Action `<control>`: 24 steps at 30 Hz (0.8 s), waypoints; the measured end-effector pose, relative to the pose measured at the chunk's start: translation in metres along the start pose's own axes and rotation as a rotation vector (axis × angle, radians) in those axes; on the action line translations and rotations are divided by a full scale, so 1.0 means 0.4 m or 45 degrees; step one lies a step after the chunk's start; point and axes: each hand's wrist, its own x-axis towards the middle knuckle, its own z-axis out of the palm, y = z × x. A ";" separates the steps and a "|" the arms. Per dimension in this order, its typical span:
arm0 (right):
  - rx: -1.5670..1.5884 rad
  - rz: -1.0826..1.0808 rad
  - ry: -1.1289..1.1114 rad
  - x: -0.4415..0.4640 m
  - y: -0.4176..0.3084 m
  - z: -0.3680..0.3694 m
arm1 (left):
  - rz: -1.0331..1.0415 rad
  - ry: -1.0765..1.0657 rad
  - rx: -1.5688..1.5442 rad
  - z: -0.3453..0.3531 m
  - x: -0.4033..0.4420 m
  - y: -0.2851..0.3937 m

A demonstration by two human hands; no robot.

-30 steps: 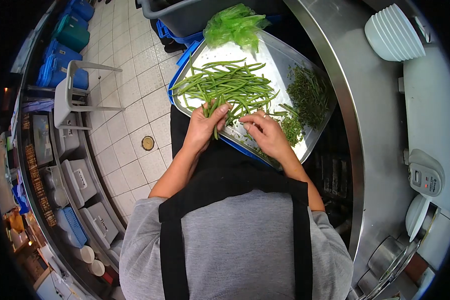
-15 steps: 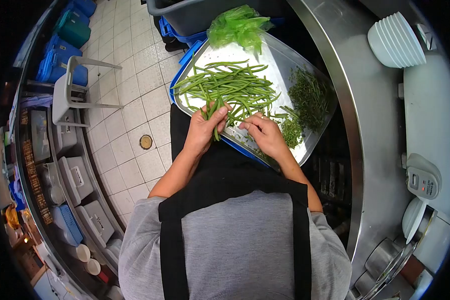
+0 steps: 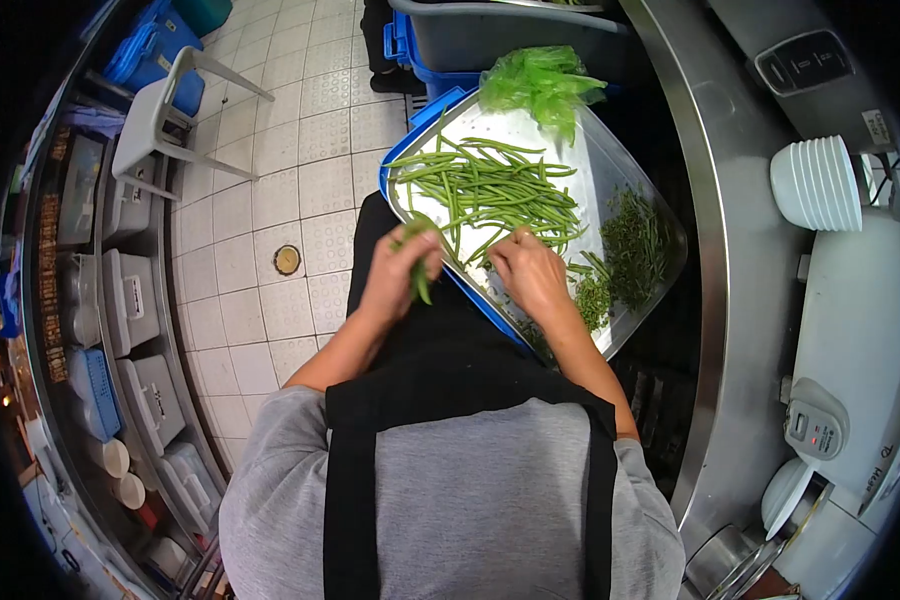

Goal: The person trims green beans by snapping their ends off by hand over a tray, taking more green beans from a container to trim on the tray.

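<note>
My left hand, slightly smeared by motion, is closed around a few green beans just off the tray's near left edge. Over that near edge my right hand has its thumb and fingers pinched together, and whatever is between them is hidden. A heap of long green beans lies on the metal tray, beyond both hands. Short green bits are gathered right of my right hand, beside a darker green pile. A crumpled green plastic bag sits at the tray's far edge.
The tray rests on a blue bin. A grey tub stands beyond it, near another person's shoe. Along the right runs a steel counter with stacked white bowls. A white stool and shelving are at left.
My hands have drawn apart: the left has swung away from the right, off the tray's edge, with its beans. My right hand stays over the near edge. The whole view has shifted.
</note>
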 end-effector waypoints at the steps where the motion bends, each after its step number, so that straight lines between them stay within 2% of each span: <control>1: -0.039 -0.066 0.042 0.021 -0.019 0.005 | -0.046 0.089 -0.079 -0.023 0.003 0.018; 4: -0.026 -0.324 0.201 0.085 -0.065 0.041 | -0.101 0.293 -0.225 -0.076 0.006 0.048; 8: -0.178 -0.468 0.126 0.133 -0.072 0.095 | -0.068 0.308 -0.287 -0.111 0.015 0.031; 9: -0.110 -0.515 0.150 0.133 -0.076 0.084 | -0.085 0.349 -0.318 -0.099 0.015 0.032; 12: 0.048 -0.540 0.289 0.106 -0.082 0.018 | -0.195 0.270 -0.088 -0.063 0.001 0.040; 16: 0.452 -0.331 0.208 0.045 -0.097 -0.086 | -0.231 -0.194 0.391 -0.016 0.011 0.025; 17: 0.684 -0.256 0.192 0.031 -0.096 -0.096 | -0.023 -0.258 0.593 0.006 0.014 0.015; 19: 0.707 -0.159 0.147 0.008 -0.093 -0.128 | 0.440 -0.407 0.950 0.033 0.029 -0.004; 21: 0.700 -0.086 0.152 -0.010 -0.079 -0.140 | 0.402 -0.401 1.066 0.054 0.027 0.007; 24: 0.356 -0.296 0.262 -0.032 -0.062 -0.148 | 0.379 -0.429 1.180 0.071 0.015 0.017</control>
